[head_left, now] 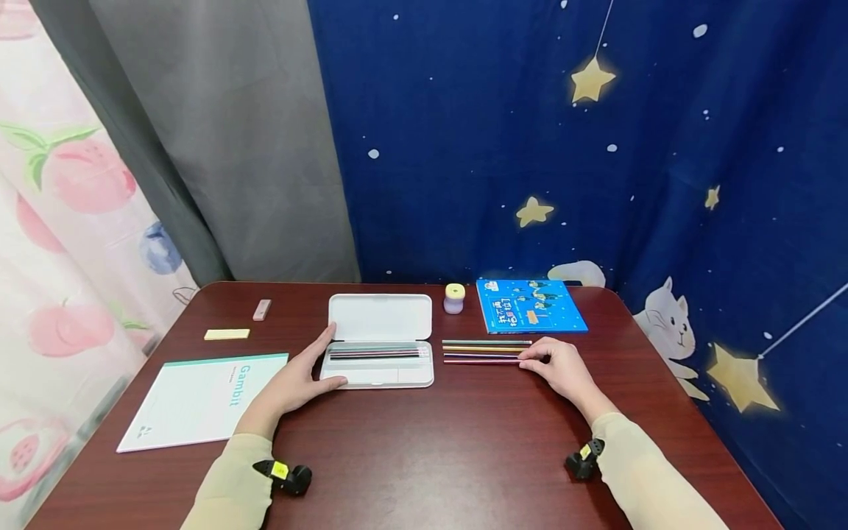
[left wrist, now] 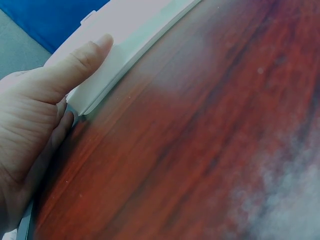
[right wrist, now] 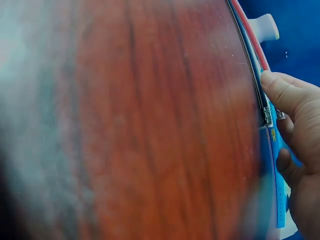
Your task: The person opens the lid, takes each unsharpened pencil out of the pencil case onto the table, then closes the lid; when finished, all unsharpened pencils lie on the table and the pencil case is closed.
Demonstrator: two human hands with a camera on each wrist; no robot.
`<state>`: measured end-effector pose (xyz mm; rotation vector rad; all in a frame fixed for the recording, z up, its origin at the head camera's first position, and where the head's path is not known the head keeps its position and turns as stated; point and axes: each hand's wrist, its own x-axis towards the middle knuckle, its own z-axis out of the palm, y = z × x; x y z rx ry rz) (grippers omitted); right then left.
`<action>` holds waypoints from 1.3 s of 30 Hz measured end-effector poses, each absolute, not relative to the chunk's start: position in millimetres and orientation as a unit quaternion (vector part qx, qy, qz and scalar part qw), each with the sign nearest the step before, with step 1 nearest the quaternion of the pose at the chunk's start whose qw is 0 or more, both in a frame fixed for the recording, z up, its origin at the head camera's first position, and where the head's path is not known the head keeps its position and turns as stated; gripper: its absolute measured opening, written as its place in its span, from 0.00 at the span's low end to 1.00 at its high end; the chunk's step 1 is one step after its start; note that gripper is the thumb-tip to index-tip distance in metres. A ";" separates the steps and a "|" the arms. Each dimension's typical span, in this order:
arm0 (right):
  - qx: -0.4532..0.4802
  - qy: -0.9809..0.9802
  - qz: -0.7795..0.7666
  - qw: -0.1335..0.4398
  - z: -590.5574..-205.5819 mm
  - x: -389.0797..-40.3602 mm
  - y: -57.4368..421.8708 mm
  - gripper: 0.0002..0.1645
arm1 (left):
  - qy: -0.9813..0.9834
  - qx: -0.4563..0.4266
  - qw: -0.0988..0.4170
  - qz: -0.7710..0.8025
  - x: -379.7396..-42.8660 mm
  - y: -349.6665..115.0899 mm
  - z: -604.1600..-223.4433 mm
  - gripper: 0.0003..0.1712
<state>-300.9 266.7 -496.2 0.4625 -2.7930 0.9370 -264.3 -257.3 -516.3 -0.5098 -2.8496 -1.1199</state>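
Note:
A white pencil case [head_left: 364, 379] lies with its lid [head_left: 380, 318] raised. Several dark pencils [head_left: 374, 354] lie in its upper part. My left hand [head_left: 296, 379] holds the case's left side, thumb at the front edge and fingers toward the hinge. The left wrist view shows the thumb [left wrist: 82, 62] against the case's pale wall [left wrist: 130, 55]. Right of the case, several coloured pencils [head_left: 480, 341] lie side by side. My right hand [head_left: 559, 364] pinches at their right ends; the fingertips partly hide which pencil. A red pencil [right wrist: 252, 32] runs to the thumb in the right wrist view.
A blue book [head_left: 533, 305] and a yellow-topped small jar-like item [head_left: 453, 299] stand behind the pencils. At left are a white notebook [head_left: 199, 405], a pale yellow strip [head_left: 227, 334] and a pinkish eraser-like block [head_left: 262, 310]. Curtains hang behind the brown table [head_left: 424, 456].

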 end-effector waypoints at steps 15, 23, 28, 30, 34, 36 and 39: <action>0.180 -0.940 0.279 0.083 -496.7 -299.7 266.0 0.07 | -0.918 -0.162 0.017 -0.362 -263.6 -257.0 -514.6 0.65; 0.185 -0.941 0.273 0.077 -496.4 -300.2 265.2 0.09 | -0.919 -0.161 0.016 -0.360 -263.4 -257.1 -514.8 0.65; 0.186 -0.937 0.282 0.086 -495.3 -300.4 264.1 0.11 | -0.919 -0.162 0.016 -0.359 -263.2 -256.8 -515.3 0.65; 0.182 -0.934 0.294 0.090 -493.3 -300.3 261.1 0.12 | -0.918 -0.163 0.015 -0.361 -263.0 -256.7 -515.3 0.65; 0.175 -0.925 0.325 0.093 -486.1 -301.6 246.4 0.16 | -0.917 -0.163 0.015 -0.365 -262.5 -256.6 -515.1 0.65; 0.178 -0.921 0.336 0.088 -480.9 -303.0 235.5 0.18 | -0.917 -0.162 0.016 -0.364 -262.6 -256.8 -514.9 0.65; 0.185 -0.920 0.339 0.070 -472.6 -305.8 216.4 0.19 | -0.918 -0.162 0.016 -0.362 -263.1 -257.0 -514.1 0.65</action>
